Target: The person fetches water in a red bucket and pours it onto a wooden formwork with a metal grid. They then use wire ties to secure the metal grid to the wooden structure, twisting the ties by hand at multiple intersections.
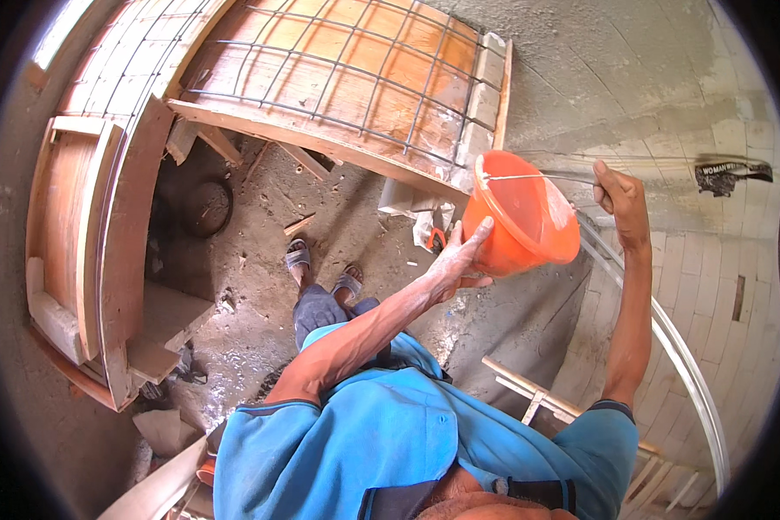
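An orange plastic bucket (pixel 494 227) is held tilted in front of me, its mouth turned toward the right. A pale wet smear marks the inside near the rim; I cannot see anything else in it. Against the bucket's lower left side rests my left hand (pixel 461 262), whitish with dust, its fingers and thumb spread around the base. Raised at the right, my right hand (pixel 620 201) is closed around the end of the thin wire handle (pixel 542 177), which is pulled taut away from the rim.
Wooden formwork (pixel 321 121) topped with a steel bar grid (pixel 355 69) stands ahead. A wooden frame (pixel 121 260) is at the left. Scraps of wood (pixel 299 224) litter the concrete floor (pixel 260 286). Pale hoses (pixel 685 347) curve down along the tiled wall (pixel 702 286) at the right.
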Tool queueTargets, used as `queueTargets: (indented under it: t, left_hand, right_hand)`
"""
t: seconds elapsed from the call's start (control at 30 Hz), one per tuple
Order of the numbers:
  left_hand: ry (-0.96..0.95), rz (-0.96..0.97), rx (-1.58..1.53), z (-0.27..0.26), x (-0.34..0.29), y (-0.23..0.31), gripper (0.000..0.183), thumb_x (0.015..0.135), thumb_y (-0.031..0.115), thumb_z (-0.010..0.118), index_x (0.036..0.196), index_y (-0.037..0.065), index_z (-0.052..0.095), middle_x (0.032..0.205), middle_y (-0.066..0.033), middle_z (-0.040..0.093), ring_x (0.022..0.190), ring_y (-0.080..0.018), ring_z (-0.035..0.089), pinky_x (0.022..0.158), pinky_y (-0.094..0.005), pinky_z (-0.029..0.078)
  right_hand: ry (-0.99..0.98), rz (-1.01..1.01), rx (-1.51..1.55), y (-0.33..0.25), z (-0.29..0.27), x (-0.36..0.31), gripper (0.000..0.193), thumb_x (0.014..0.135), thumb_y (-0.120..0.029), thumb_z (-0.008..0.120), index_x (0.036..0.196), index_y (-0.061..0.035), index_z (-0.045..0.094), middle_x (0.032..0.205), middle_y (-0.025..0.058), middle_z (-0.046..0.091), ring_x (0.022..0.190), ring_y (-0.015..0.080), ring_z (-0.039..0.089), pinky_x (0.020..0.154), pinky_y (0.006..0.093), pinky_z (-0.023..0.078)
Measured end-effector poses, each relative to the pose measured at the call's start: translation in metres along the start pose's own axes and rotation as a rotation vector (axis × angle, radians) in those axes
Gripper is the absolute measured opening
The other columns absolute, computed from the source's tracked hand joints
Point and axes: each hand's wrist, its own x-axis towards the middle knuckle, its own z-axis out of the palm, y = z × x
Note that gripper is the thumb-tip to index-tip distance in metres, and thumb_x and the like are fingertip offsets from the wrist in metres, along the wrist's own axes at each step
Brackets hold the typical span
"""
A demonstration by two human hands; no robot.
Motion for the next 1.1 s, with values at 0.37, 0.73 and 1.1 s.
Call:
queueTargets:
  t: [0.37, 0.73, 1.1]
  left_hand:
    - [-0.056, 0.169, 0.048, -0.044, -0.006, -0.018, 0.12, 0.081, 0.073, 0.066, 0.159, 0.025, -0.013, 0.162, -0.0138, 0.022, 0.138, -0.0398, 0.04, 0.103, -0.0612, 0.044]
    - [-0.092, 0.43, -0.217, -0.101, -0.124, -0.033, 0.091, 0.087, 0.083, 0.035, 0.152, 0.019, 0.037, 0.142, -0.0104, 0.049, 0.122, -0.0327, 0.057, 0.099, -0.0534, 0.051]
    - [0.491, 0.964, -0.195, -0.185, -0.387, -0.061, 0.084, 0.096, 0.071, 0.043, 0.157, 0.025, 0.009, 0.147, -0.0137, 0.043, 0.114, -0.0325, 0.062, 0.091, -0.0499, 0.057]
  right_hand:
    - [0.003, -0.155, 0.065, -0.007, 0.025, -0.029, 0.052, 0.103, -0.038, 0.057, 0.062, -0.0055, 0.056, 0.054, -0.0067, 0.036, 0.049, 0.0031, 0.025, 0.047, 0.0258, 0.018]
    - [-0.31, -0.786, 0.094, -0.165, 0.09, -0.04, 0.051, 0.104, -0.028, 0.055, 0.06, -0.0012, 0.052, 0.057, 0.0, 0.047, 0.052, 0.007, 0.038, 0.048, 0.0285, 0.025]
    - [-0.677, -1.335, 0.091, -0.412, 0.277, -0.139, 0.048, 0.101, -0.028, 0.051, 0.063, -0.0004, 0.045, 0.054, 0.0048, 0.044, 0.048, 0.0137, 0.04, 0.068, 0.0348, 0.044]
